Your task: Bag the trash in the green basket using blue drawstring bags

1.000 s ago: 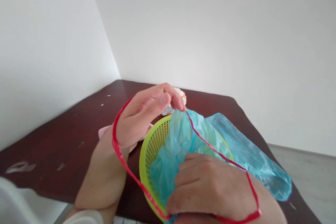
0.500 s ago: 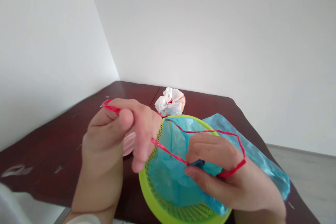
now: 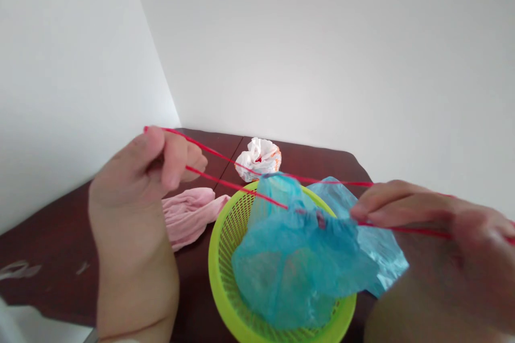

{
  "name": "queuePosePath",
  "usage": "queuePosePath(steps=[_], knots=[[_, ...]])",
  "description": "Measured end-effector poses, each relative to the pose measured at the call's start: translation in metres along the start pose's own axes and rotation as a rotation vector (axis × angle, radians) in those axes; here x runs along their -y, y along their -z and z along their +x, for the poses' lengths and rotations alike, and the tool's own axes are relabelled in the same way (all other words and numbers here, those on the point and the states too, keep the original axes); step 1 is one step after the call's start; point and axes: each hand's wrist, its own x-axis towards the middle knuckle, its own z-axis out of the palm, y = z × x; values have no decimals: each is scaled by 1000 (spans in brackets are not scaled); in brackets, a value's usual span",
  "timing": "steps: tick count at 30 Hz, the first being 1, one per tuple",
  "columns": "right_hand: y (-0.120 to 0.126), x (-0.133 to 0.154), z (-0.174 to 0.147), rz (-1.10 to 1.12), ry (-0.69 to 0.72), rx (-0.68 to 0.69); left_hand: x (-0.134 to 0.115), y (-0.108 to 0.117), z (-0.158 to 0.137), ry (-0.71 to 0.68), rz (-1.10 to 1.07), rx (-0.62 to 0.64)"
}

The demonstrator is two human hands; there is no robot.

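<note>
A red drawstring (image 3: 330,181) runs taut from side to side through the gathered top of a blue plastic bag (image 3: 281,273). The bag bulges over a lime green basket (image 3: 219,284) with slotted walls. My left hand (image 3: 156,161), at the left, is closed with the string looped over its fingers. On the right, my right hand (image 3: 422,211) is closed on the other side of the string, its fingertips beside the bag's bunched edge. What lies inside the bag is hidden.
Behind the basket, a crumpled white plastic bag (image 3: 259,158) sits on the dark red table (image 3: 56,241). A pink cloth (image 3: 191,214) lies left of the basket. Another blue plastic sheet or bag part (image 3: 386,257) spreads to the right. White walls close off the back and left.
My hands have moved apart, the left one left and up, the right one right. The string has drawn tight and the blue bag's mouth has bunched up. More pink cloth shows.
</note>
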Motion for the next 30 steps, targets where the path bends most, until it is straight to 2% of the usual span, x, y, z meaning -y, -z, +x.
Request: queuePosePath(steps=[1, 3, 5, 8, 12, 18, 21, 25, 27, 30], knots=[[4, -2, 3, 19, 4, -113, -1, 13, 5, -4, -4, -22], [9, -9, 13, 73, 20, -211, -1, 31, 13, -39, -56, -133], [11, -15, 25, 193, 7, -293, 2, 33, 17, -126, -119, -296], [7, -20, 35, 342, -58, -376, 4, 13, 18, -206, -148, -481], [-1, -18, 32, 411, -76, -397, 2, -16, 18, -249, -158, -563], [-18, -23, 22, 380, -20, -555, 10, -19, 22, -236, -132, -718], [-28, -26, 21, 325, -19, -545, 15, -26, 25, -239, -97, -731], [-33, -26, 19, 316, -13, -450, 14, -46, 27, -174, 20, -643], [-34, -26, 17, 281, -24, -372, 12, -57, 27, -158, 40, -604], [-35, -25, 10, 209, -70, -169, 12, -72, 28, -137, -31, -594]])
